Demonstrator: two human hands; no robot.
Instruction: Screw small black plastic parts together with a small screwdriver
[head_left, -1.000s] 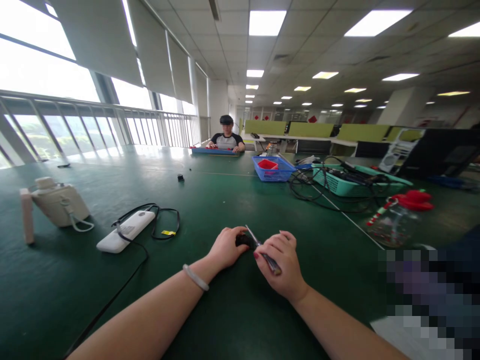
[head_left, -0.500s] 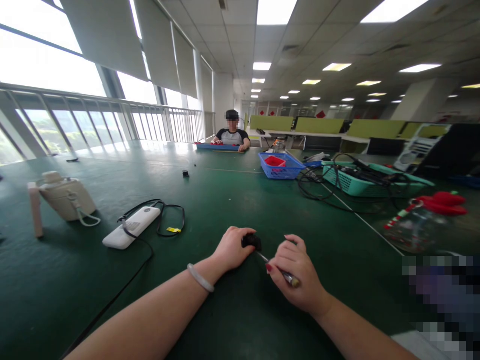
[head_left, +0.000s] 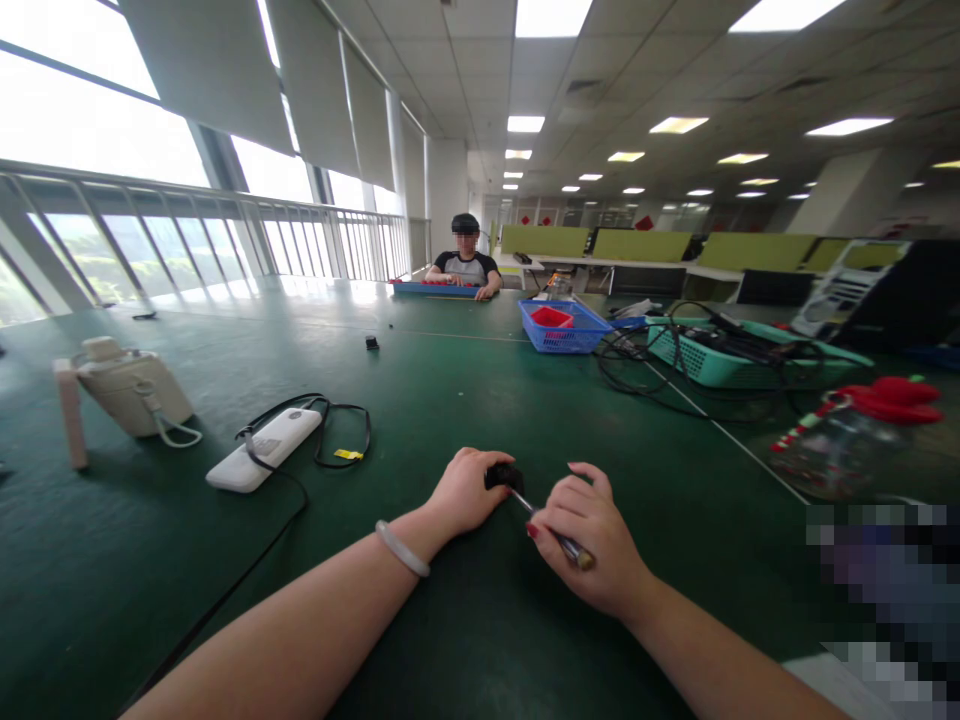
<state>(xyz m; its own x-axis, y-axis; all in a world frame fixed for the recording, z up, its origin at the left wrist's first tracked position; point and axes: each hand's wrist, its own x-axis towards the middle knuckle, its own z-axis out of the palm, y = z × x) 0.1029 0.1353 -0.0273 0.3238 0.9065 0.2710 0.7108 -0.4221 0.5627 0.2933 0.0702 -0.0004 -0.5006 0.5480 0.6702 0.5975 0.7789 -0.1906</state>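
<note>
My left hand (head_left: pixel 466 492) is closed around a small black part (head_left: pixel 504 476) just above the green tabletop, its kind too small to make out. My right hand (head_left: pixel 589 545) grips a screwdriver (head_left: pixel 574 550), with its thin metal shaft slanting up and left. The shaft's tip meets the near side of the black part, though the exact contact point is hidden. The right index finger is raised and curled while the thumb and other fingers wrap the handle.
To the left are a white power bank (head_left: pixel 264 450) with a black cable and a beige bottle (head_left: pixel 135 390). Blue (head_left: pixel 566 340) and green (head_left: pixel 701 370) baskets and a red-lidded glass jar (head_left: pixel 840 450) stand right. Another person (head_left: pixel 465 262) sits at the far end.
My right hand and the screwdriver have shifted slightly left, closer to the black part. My left hand keeps its hold. The whole view has tilted a little.
</note>
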